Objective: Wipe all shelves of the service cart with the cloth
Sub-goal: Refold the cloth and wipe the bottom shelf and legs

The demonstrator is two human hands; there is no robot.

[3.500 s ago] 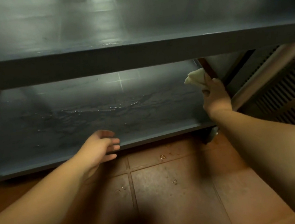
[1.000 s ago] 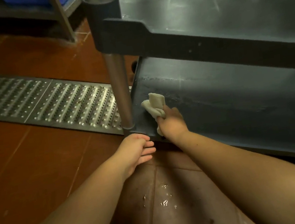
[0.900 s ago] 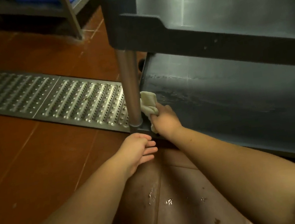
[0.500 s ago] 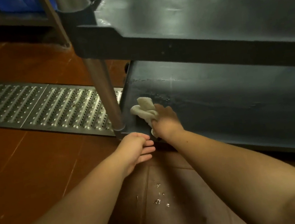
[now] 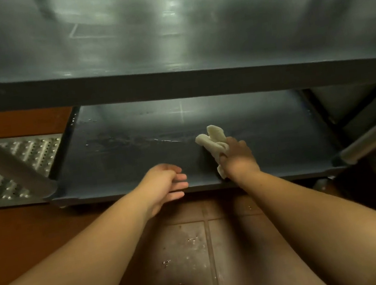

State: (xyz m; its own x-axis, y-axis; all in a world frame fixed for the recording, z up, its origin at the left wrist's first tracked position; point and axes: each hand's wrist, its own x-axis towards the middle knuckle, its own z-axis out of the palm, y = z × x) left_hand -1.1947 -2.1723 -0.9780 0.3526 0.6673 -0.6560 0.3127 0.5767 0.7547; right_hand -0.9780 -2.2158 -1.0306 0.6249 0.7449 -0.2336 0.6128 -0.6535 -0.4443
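The dark grey service cart fills the upper view. Its bottom shelf (image 5: 124, 161) lies low near the floor, with wet streaks across its middle. The shelf above (image 5: 167, 36) overhangs it and shines with reflections. My right hand (image 5: 237, 158) grips a crumpled pale cloth (image 5: 213, 142) on the bottom shelf, right of centre near the front edge. My left hand (image 5: 164, 184) hovers at the shelf's front lip, fingers relaxed, holding nothing.
A metal cart post (image 5: 4, 163) slants at the left front corner, another (image 5: 374, 135) at the right. A perforated steel floor drain grate (image 5: 22, 156) lies left of the cart. Red-brown floor tiles (image 5: 185, 251) with small wet specks spread below my arms.
My right hand has carried the cloth from the bottom shelf's left front corner rightward to right of centre. The view has swung right, facing the cart's long side. My left hand stays by the front edge.
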